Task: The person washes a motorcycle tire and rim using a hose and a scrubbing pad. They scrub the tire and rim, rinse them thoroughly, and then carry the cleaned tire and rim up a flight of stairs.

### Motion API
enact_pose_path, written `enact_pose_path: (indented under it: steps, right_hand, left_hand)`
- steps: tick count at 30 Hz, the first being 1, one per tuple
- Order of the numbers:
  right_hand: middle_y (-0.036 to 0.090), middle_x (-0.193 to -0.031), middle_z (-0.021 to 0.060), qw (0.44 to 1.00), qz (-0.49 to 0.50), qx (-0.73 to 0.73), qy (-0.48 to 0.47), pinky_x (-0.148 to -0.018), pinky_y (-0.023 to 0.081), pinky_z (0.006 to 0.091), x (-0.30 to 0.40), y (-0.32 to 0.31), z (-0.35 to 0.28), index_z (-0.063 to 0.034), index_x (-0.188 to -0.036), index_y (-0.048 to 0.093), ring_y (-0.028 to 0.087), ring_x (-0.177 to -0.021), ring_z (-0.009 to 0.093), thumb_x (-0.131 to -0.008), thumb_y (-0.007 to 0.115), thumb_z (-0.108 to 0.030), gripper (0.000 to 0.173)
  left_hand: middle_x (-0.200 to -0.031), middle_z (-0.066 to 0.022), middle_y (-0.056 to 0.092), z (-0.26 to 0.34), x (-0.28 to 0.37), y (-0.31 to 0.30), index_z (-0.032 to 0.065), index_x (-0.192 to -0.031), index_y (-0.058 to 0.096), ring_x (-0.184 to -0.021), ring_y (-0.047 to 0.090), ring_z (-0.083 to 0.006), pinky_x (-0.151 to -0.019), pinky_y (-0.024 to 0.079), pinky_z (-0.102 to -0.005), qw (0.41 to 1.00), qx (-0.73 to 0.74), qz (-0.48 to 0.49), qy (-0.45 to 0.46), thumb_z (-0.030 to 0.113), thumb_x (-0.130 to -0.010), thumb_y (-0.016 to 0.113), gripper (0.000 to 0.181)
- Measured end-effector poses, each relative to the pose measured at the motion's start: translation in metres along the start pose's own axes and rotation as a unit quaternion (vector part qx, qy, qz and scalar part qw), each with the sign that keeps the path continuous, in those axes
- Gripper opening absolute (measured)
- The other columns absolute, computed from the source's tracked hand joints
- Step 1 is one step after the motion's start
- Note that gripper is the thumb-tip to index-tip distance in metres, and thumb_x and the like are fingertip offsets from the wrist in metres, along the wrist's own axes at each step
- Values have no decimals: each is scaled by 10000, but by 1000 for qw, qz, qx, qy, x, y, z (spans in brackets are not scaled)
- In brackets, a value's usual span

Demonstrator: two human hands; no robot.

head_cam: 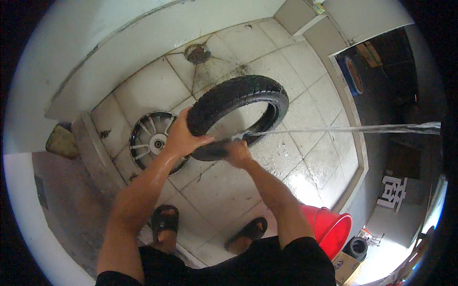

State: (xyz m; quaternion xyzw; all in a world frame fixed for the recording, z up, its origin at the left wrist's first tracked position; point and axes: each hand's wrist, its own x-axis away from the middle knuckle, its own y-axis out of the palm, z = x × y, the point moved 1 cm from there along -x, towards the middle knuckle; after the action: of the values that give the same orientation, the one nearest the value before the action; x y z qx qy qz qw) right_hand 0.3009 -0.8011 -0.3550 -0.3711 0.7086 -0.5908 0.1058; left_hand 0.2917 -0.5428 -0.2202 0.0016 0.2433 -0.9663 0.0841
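Note:
A wet black rubber tyre (239,89) is tilted in front of me, and white floor tiles show through its open middle. My left hand (180,137) grips its left side, the thumb lying across the near edge. At the near right part of the tyre, my right hand (238,153) is closed around the rim area; its fingers are blurred and partly hidden. A stream of water (343,129) comes in from the right and strikes the tyre beside my right hand. Behind my left hand and forearm, a spoked wheel (157,143) lies flat on the floor, partly covered.
A round floor drain (197,53) sits near the far wall. The tiled floor (300,143) is wet, with a raised kerb (361,146) along its right. A red bucket (329,228) stands by my right elbow. Beyond are stacked tyres (356,248) and a cardboard box (345,266).

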Motion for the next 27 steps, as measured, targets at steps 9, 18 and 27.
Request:
enact_pose_path:
  steps: [9,18,27]
  right_hand:
    - [659,-929,114,979,-65,193,0,-936,377,445,34,-36,58,-82,-969,671,615,-956,299,-812,606,-502,454]
    - [661,-930,200,978,-113,55,169,-869,387,480,7,16,31,-109,-874,675,622,-942,322,-929,389,-300,348]
    - [621,-749,272,904,229,-282,227,-754,445,535,-16,-12,-46,13,-731,632,598,-774,450,-969,366,-330,495]
  left_hand:
    - [-989,-213,617,41,-18,15,-4,-1130,526,-958,602,-378,-836,471,-430,995,-55,-72,46,271,-605,835,668]
    - [-957,-212,609,81,-40,52,4,-1099,527,-924,593,-391,-811,470,-436,998,-44,-27,-17,256,-606,826,629]
    - [-1152,-202,563,-10,0,59,-42,-1287,381,-1056,566,-289,-945,427,-391,985,35,76,-148,227,-606,846,867]
